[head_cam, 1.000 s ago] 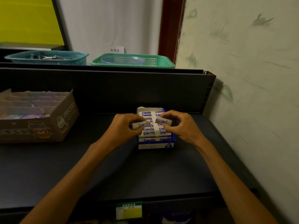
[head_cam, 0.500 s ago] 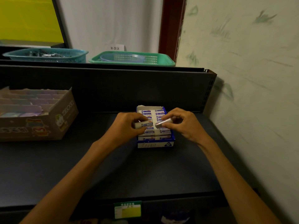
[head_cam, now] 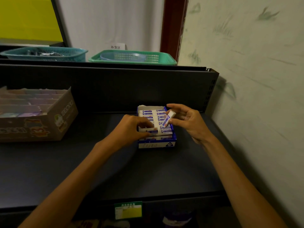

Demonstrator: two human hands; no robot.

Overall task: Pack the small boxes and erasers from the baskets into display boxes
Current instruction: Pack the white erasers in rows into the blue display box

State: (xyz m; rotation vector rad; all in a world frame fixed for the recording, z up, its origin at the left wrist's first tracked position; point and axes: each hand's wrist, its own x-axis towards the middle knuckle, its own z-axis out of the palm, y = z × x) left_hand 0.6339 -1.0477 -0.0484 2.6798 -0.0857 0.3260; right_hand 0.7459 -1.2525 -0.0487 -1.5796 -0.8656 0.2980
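A blue and white display box (head_cam: pixel 156 144) stands on the dark shelf, filled with rows of white erasers with blue labels. My left hand (head_cam: pixel 131 130) lies over the box's left front part, fingers curled round an eraser (head_cam: pixel 150 130) lying on the near rows. My right hand (head_cam: pixel 187 122) hovers at the box's right side and pinches one eraser (head_cam: pixel 168 118), tilted on end above the right column. Its other fingers are spread.
A brown cardboard display box (head_cam: pixel 37 127) with dividers stands at the left. On the upper shelf sit a teal basket (head_cam: pixel 46 54) and a green basket (head_cam: pixel 133 57). A wall runs along the right. A yellow price label (head_cam: pixel 128 210) marks the shelf's front edge (head_cam: pixel 181 201).
My left hand has lowered its eraser onto the near rows of the box. My right hand has drawn apart to the right and tilted its eraser upright.
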